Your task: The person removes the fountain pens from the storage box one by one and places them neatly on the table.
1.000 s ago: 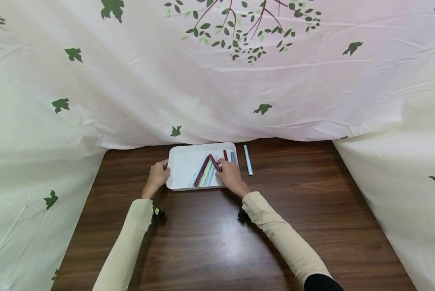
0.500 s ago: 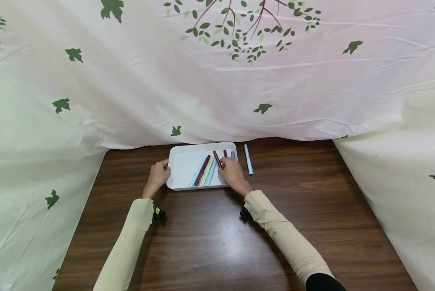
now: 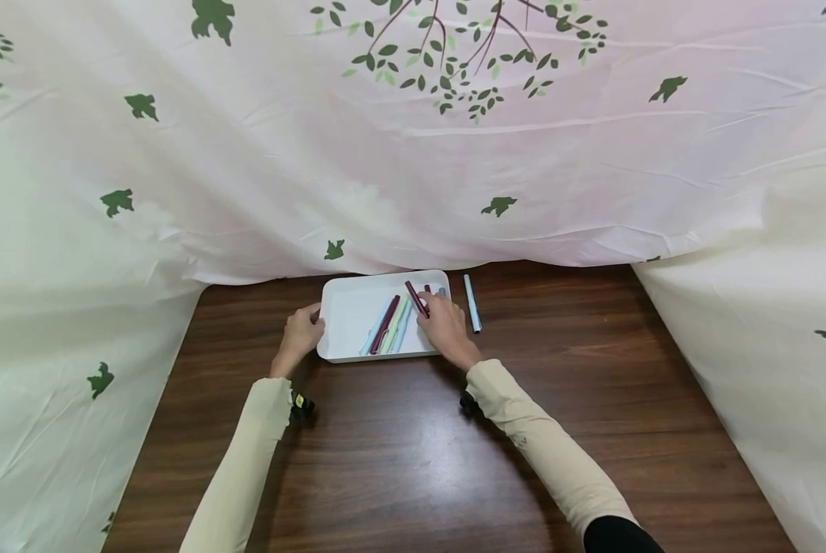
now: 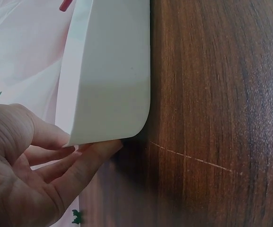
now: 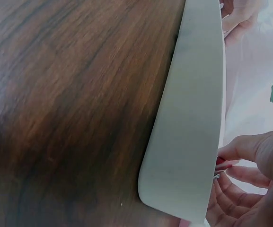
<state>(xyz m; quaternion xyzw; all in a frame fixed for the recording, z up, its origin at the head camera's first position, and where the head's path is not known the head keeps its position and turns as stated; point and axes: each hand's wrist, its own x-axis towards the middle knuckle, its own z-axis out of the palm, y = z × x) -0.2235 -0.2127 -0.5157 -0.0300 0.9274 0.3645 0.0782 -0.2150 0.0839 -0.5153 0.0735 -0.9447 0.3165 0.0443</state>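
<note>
1. Dark-brown wood-grain table [image 3: 399, 453]: supports the tray.
2. Shallow white rectangular tray [image 3: 344, 322], apparently plastic: likely light and rigid, liable to slide. Steady it by an end wall; the left hand [image 3: 301, 332] pinches its left end, thumb at the rim.
3. Slim pale-blue cylindrical pen [image 3: 472, 303]: lies on the table, right of the tray, apart from it. Likely smooth; may roll.
4. Slim dark-red cylindrical pen [image 3: 415, 296]: tilted over the tray's right part, pinched by the right hand [image 3: 446, 326]. Likely light, stiff, slippery; grasp mid-barrel.
</note>
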